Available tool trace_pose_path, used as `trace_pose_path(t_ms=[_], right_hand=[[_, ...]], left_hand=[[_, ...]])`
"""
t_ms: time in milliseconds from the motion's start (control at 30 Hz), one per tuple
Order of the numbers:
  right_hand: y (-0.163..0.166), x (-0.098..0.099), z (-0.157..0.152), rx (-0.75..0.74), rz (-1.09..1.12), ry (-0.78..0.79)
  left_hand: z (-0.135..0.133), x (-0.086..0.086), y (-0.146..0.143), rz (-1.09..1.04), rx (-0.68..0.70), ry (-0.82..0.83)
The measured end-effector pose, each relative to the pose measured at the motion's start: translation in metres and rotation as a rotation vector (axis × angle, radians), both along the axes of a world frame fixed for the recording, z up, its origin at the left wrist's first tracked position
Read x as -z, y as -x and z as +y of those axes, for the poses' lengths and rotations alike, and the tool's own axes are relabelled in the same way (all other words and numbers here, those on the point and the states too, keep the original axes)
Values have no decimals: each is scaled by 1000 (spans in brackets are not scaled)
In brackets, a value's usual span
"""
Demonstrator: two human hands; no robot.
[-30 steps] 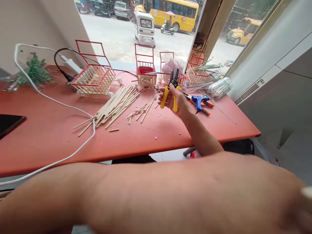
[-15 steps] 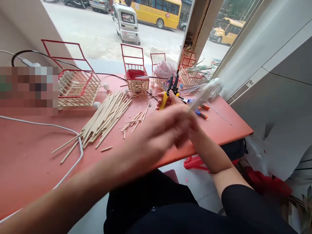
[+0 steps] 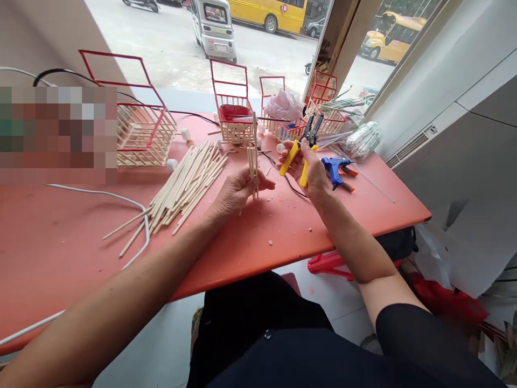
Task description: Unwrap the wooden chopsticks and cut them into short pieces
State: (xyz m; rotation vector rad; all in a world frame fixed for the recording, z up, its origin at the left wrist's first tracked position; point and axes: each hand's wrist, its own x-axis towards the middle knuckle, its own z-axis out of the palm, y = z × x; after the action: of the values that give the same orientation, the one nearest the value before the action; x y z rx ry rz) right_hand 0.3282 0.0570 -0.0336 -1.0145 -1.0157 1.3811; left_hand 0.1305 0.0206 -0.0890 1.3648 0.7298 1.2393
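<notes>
Several wooden sticks point(image 3: 251, 161), one longer than the others, stand upright in my left hand point(image 3: 234, 191), pinched between thumb and fingers. My right hand point(image 3: 313, 170) holds wire strippers point(image 3: 310, 132) with yellow handles and a black head, pointing up and away from me. The handles are spread apart, and the tool is clear of the sticks. Left of my left hand a loose pile of long wooden sticks point(image 3: 189, 183) lies on the red table point(image 3: 258, 258). A blue glue gun point(image 3: 334, 168) rests to the right of my right hand.
Small stick-built carts with red handles stand along the back, including a large one point(image 3: 145, 137) and one with a red bowl point(image 3: 234, 113). A pink bundle point(image 3: 285, 105) sits in another. A white cable point(image 3: 146, 221) crosses the left side. Plastic-wrapped material point(image 3: 363, 141) lies at the right.
My left hand has swung back from across my right forearm to the table's middle. The short loose sticks there are gone from the tabletop, and sticks now show in that hand.
</notes>
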Motion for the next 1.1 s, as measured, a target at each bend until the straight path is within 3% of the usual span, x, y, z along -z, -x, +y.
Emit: trace_pose_path(t_ms=[267,467,633,767,967,1100], right_hand=[[8,-7,-12,-27,-44,-25],[9,6,-13,-106,-115,-183],[8,13,-16,-130,-476,-479],[11,10,-20,-223,-595,-561],[19,15,-21,-303,-612,-497],[24,19,-28,-171,-706,-653]], left_hand=[[-3,-3,2,-11,-87,-5],[-6,-9,5,-49,-50,106],[-19,-27,8,-177,116,293],[-26,-23,8,-134,254,366],[-18,-8,5,-57,259,306],[-8,-7,5,45,176,127]])
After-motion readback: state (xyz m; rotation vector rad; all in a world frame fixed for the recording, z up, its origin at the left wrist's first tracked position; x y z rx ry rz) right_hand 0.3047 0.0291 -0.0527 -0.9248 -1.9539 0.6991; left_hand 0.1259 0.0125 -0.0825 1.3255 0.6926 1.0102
